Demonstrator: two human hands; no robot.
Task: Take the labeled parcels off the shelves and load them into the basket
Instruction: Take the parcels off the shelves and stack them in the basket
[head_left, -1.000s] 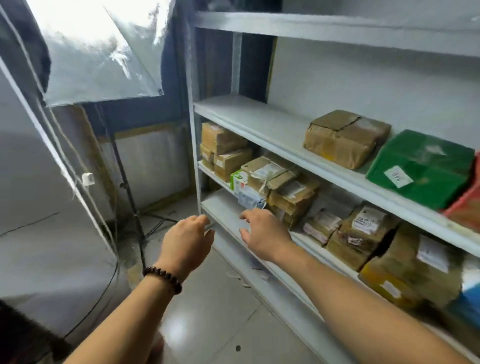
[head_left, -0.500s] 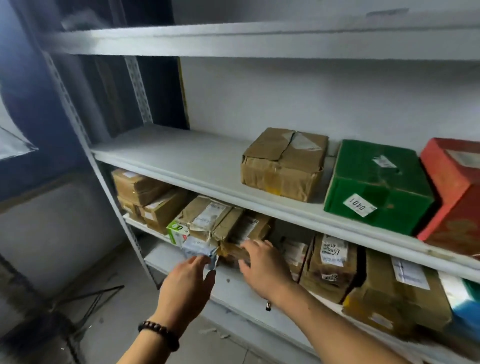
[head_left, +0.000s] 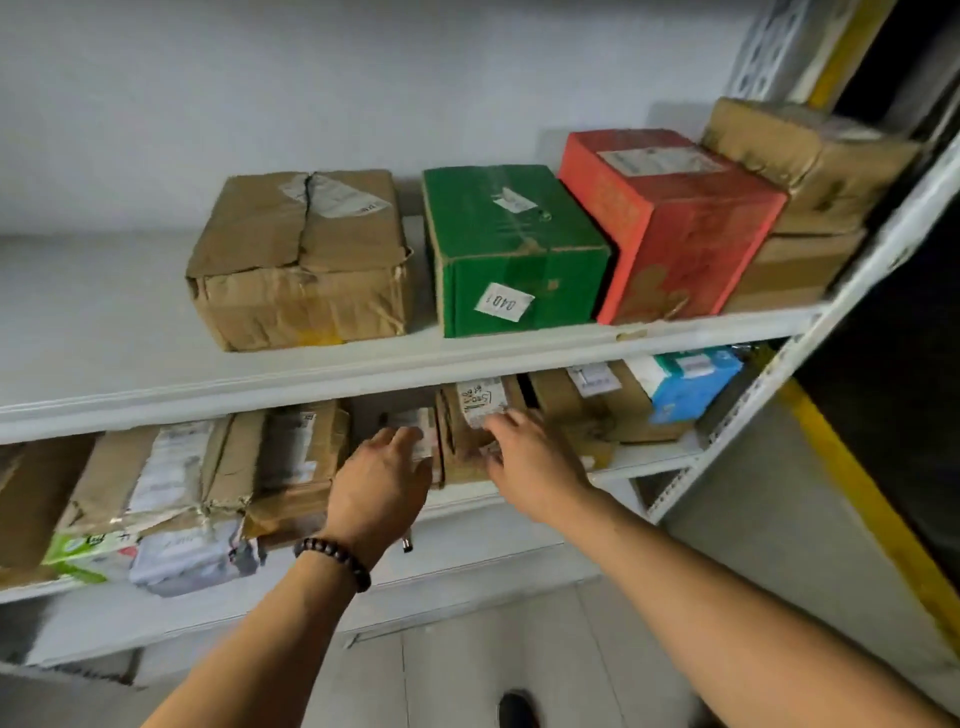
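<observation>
Both hands reach into the lower shelf (head_left: 639, 460) of a white rack. My left hand (head_left: 382, 480), with a bead bracelet on the wrist, lies with fingers spread on a small labeled brown parcel (head_left: 415, 423). My right hand (head_left: 524, 457) rests open against the front of a brown box with a handwritten white label (head_left: 480, 402). Neither hand grips anything. On the upper shelf (head_left: 156, 374) stand a crumpled brown box (head_left: 298, 260), a green box (head_left: 511, 249) and a red box (head_left: 670, 223). No basket is in view.
Further labeled parcels fill the lower shelf: taped brown ones (head_left: 171, 478) at left, a blue box (head_left: 685, 379) at right. Two stacked brown boxes (head_left: 805, 171) sit at the upper shelf's right end. The rack's slanted post (head_left: 779, 374) and a yellow floor stripe (head_left: 878, 519) lie right.
My view has swung right along the rack. Both hands moved from the parcels at the shelf's left end to parcels farther right, under the green box.
</observation>
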